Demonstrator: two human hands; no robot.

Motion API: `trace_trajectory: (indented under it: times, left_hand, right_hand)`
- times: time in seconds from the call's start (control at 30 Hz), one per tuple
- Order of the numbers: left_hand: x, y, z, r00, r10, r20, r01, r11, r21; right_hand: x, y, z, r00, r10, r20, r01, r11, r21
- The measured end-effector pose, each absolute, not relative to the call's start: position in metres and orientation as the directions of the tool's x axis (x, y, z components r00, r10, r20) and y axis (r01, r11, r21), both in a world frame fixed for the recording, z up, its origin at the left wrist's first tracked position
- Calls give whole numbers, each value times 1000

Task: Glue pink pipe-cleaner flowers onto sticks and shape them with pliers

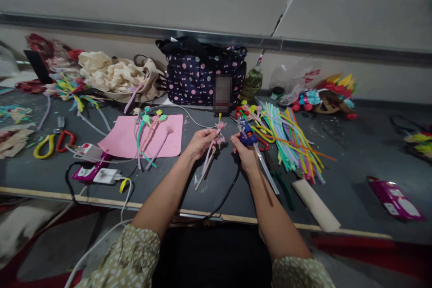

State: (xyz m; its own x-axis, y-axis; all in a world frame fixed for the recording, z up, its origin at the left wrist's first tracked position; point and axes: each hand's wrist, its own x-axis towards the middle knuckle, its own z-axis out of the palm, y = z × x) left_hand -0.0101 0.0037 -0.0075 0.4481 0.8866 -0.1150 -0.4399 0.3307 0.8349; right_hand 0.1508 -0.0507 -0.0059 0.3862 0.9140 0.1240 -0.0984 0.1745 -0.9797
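Observation:
My left hand (201, 141) is closed around a pale pink pipe-cleaner flower (212, 148), whose stem hangs down toward the dark table (351, 153). My right hand (245, 153) grips a blue hot glue gun (247, 132) with a clear glue stick (266, 168) sticking out behind it. The gun's tip points toward the flower head. A black cord (226, 195) runs from the gun over the table's front edge. Finished pipe-cleaner flowers (148, 137) lie on a pink sheet (124, 141) to the left.
A bundle of coloured pipe cleaners (292, 144) lies right of my hands, with a cardboard tube (315, 204) near the edge. A dotted dark bag (205, 74) and a cloth bag (118, 76) stand at the back. Yellow and red scissors (54, 141) and a power strip (92, 171) lie left.

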Motion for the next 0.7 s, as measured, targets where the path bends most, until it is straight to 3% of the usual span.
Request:
trace_trajectory:
  times: [0.33, 0.7]
  left_hand:
    - [-12, 6, -1, 283, 940, -191, -487, 313, 815]
    - [-15, 11, -2, 246, 942, -229, -539, 329, 775]
  right_hand:
    - [148, -50, -6, 390, 915, 108, -111, 163, -980]
    - [151, -48, -5, 359, 931, 69, -104, 113, -988]
